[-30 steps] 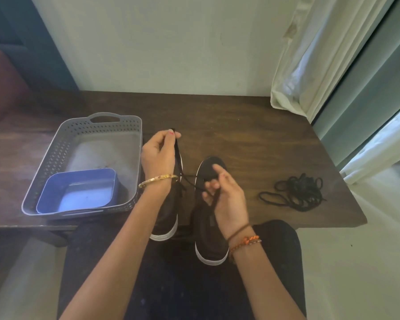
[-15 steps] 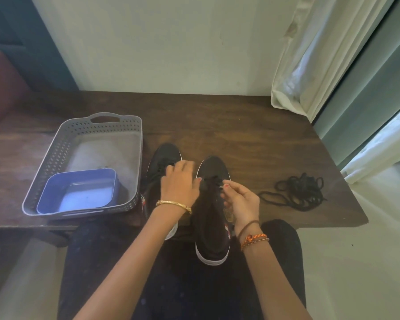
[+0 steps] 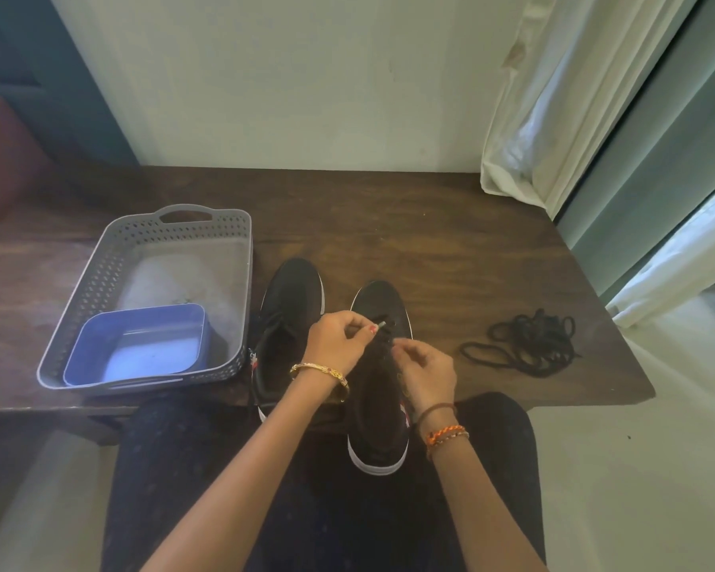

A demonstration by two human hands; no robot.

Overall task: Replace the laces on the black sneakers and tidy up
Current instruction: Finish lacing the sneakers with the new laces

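Note:
Two black sneakers with white soles lie side by side at the table's near edge, the left sneaker (image 3: 292,307) and the right sneaker (image 3: 382,406). My left hand (image 3: 337,344) pinches a black lace by its pale tip (image 3: 382,324) just over the right sneaker's front eyelets. My right hand (image 3: 424,371) has its fingers curled at the eyelets on the shoe's right side, pinching the lace there. A loose heap of black laces (image 3: 525,342) lies on the table to the right, apart from both hands.
A grey perforated basket (image 3: 100,282) stands at the left with a blue tub (image 3: 141,344) inside it. The wooden table (image 3: 409,241) meets the wall behind. A white curtain (image 3: 554,117) hangs over the back right corner. My lap is below the table edge.
My left hand came down from holding the lace high above the left sneaker and moved over to the right sneaker's eyelets. My right hand shifted forward to the same spot.

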